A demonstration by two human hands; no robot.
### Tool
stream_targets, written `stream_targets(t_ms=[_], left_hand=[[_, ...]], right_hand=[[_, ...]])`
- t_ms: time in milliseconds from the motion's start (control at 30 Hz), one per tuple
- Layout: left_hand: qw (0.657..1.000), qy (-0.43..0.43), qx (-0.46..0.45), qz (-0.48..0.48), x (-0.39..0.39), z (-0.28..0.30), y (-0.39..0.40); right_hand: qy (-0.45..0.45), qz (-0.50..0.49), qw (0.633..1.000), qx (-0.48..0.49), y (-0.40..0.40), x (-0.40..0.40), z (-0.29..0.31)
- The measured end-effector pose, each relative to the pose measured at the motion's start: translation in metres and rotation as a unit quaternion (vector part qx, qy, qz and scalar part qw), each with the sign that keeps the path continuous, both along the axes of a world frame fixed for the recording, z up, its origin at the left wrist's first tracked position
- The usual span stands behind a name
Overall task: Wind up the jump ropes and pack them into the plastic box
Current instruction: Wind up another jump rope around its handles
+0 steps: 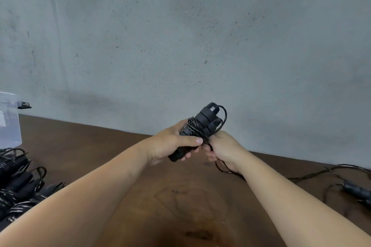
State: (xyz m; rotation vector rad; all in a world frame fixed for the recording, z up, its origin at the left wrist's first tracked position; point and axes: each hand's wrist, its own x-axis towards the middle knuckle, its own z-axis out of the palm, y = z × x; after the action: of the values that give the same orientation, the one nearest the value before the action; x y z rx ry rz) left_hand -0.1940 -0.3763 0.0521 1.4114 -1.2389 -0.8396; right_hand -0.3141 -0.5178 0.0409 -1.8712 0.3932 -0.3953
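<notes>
Above brown table (100,146), left hand (168,144) grips handles (197,126); right hand (224,148) seemingly pinches cord (224,169).

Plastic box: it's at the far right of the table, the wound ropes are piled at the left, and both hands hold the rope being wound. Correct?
Not quite. The head view shows the plastic box at the far left of the table, behind the wound ropes. The rest holds: the left hand and the right hand hold the rope being wound.

Wound jump ropes (18,190) lie left before the plastic box (10,124); seemingly unwound rope (353,188) lies right.
</notes>
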Motion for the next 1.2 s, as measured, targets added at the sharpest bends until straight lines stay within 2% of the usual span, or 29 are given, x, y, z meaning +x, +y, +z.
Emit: stream_targets(t_ms=[133,267,333,433,500,567,600,700,767,833,933,1000,1100,1200], left_hand=[[0.998,-0.064,0.014,0.002,0.001,-0.002,-0.001],[0.966,-0.203,0.033,0.156,0.022,-0.005,0.0],[0.938,-0.293,0.075,0.17,0.027,-0.009,0.002],[0.872,-0.438,0.144,0.162,0.024,-0.017,0.004],[0.841,-0.497,0.167,0.13,0.016,-0.018,0.005],[0.811,-0.55,0.176,0.097,0.006,-0.015,0.006],[0.795,-0.573,0.182,0.083,0.001,-0.014,0.007],[0.774,-0.599,0.198,0.05,-0.018,-0.011,0.006],[0.786,-0.586,0.194,0.016,-0.028,-0.008,0.007],[0.823,-0.537,0.184,-0.016,-0.032,-0.007,0.009],[0.891,-0.428,0.143,-0.039,-0.032,-0.004,0.016],[0.922,-0.368,0.112,-0.046,-0.031,0.0,0.017],[0.959,-0.273,0.072,-0.029,-0.027,0.003,0.016],[0.988,-0.154,0.029,0.012,-0.021,0.001,0.013]], right_hand=[[0.039,-0.013,0.999,0.03,0.007,-0.009,-0.01],[0.155,0.042,0.987,0.013,0.012,-0.028,-0.019],[0.207,0.052,0.973,-0.088,0.018,-0.032,-0.014],[0.268,0.042,0.889,-0.37,0.023,-0.031,0.0],[0.267,0.037,0.847,-0.459,0.024,-0.033,0.014],[0.255,0.043,0.823,-0.505,0.024,-0.036,0.034],[0.25,0.05,0.823,-0.507,0.023,-0.037,0.045],[0.234,0.079,0.858,-0.451,0.019,-0.033,0.066],[0.228,0.095,0.878,-0.409,0.015,-0.031,0.069],[0.216,0.101,0.9,-0.364,0.006,-0.03,0.066],[0.146,0.09,0.961,-0.217,-0.005,-0.033,0.053],[0.093,0.088,0.987,-0.096,-0.01,-0.033,0.039],[0.017,0.071,0.995,0.062,-0.01,-0.026,0.021],[-0.032,0.067,0.995,0.066,-0.005,-0.018,0.007]])
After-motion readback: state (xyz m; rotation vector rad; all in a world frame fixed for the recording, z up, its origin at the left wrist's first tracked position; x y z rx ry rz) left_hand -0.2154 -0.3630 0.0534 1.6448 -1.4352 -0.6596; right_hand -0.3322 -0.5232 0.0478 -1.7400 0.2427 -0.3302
